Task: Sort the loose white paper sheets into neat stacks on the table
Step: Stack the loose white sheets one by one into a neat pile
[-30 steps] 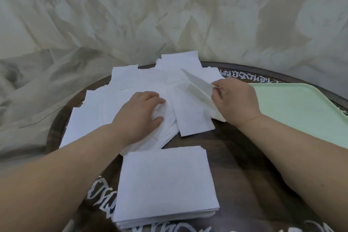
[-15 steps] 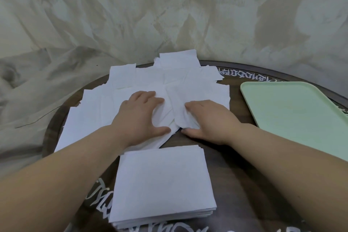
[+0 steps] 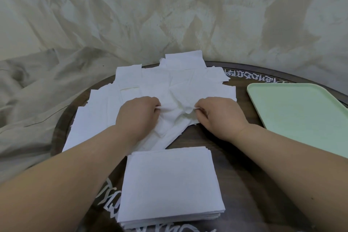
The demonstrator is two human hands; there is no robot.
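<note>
Item: one sheet [image 3: 176,114] of white paper, crumpled at its middle, on top of the loose pile [image 3: 131,96] at the centre and far left of the table [image 3: 235,156]. We see our left hand [image 3: 136,117] pinching its left edge between thumb and curled fingers, and our right hand [image 3: 219,117] pinching its right edge the same way; the sheet stretches left to right between them, its near corner pointing toward us.

Item: neat stack [image 3: 169,184], squared, near edge of the table, just below the pile. Its long side seems to run near to far, though the wide lens makes this uncertain.

Item: green tray [image 3: 301,111], right side of the table, apart from the paper.

Writing: white lettering [image 3: 250,78] runs round the table's rim at the far right and again by the stack; we cannot read it.

Surface: round, dark wood grain. Surroundings: wrinkled pale cloth [image 3: 169,15] behind and to the left.
</note>
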